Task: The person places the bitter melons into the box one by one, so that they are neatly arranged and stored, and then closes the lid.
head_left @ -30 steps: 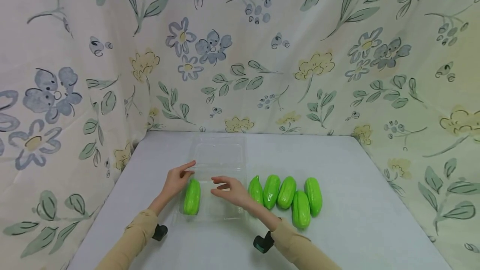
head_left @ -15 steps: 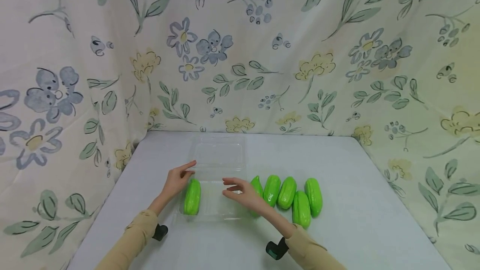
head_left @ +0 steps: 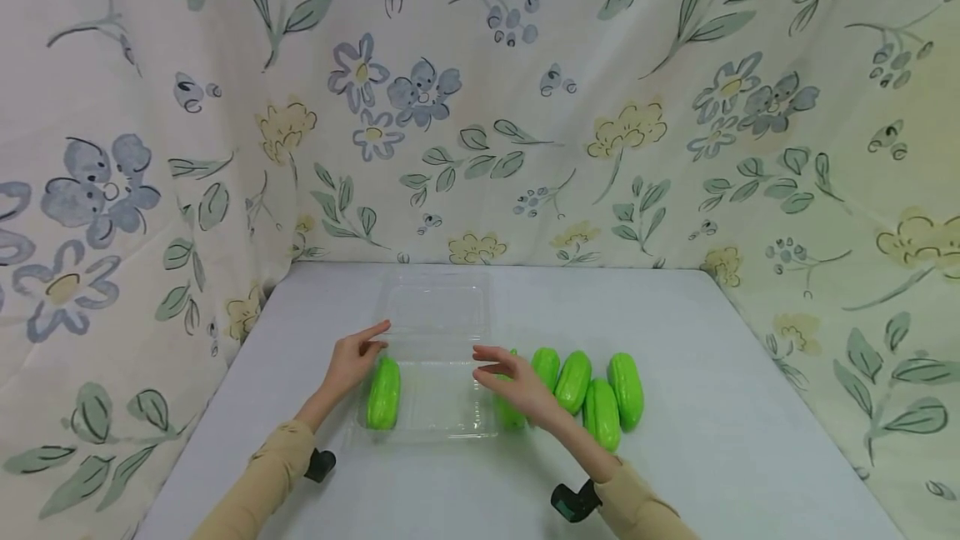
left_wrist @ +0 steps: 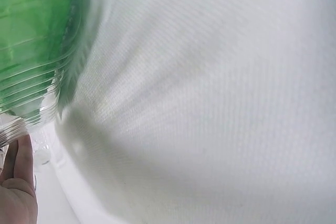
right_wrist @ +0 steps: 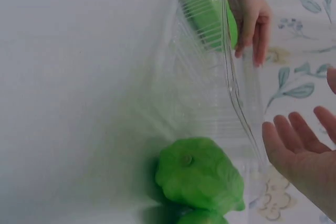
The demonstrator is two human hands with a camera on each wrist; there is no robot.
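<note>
A clear plastic clamshell box (head_left: 442, 432) lies with its lid (head_left: 435, 307) folded back, away from me. One glossy, ribbed, elongated green vegetable (head_left: 383, 394) sits along the left side of its base. My left hand (head_left: 352, 361) is at the box's left edge near the hinge; in the left wrist view its straight fingers (left_wrist: 23, 158) reach the ridged wall. Over the box's right edge hovers my right hand (head_left: 517, 386), fingers spread and holding nothing. It partly covers the nearest loose green vegetable (head_left: 510, 413), whose knobbly end (right_wrist: 197, 174) shows in the right wrist view.
Several more of these green vegetables (head_left: 573, 382) lie grouped on the white tabletop (head_left: 712, 440), right of the box. A floral cloth (head_left: 480, 107) hangs behind and at both sides. Each wrist carries a black camera (head_left: 576, 502).
My right hand has moved rightward from above the box's base to its right edge, over the first loose vegetable. My left hand and the vegetable inside the box stay where they were.
</note>
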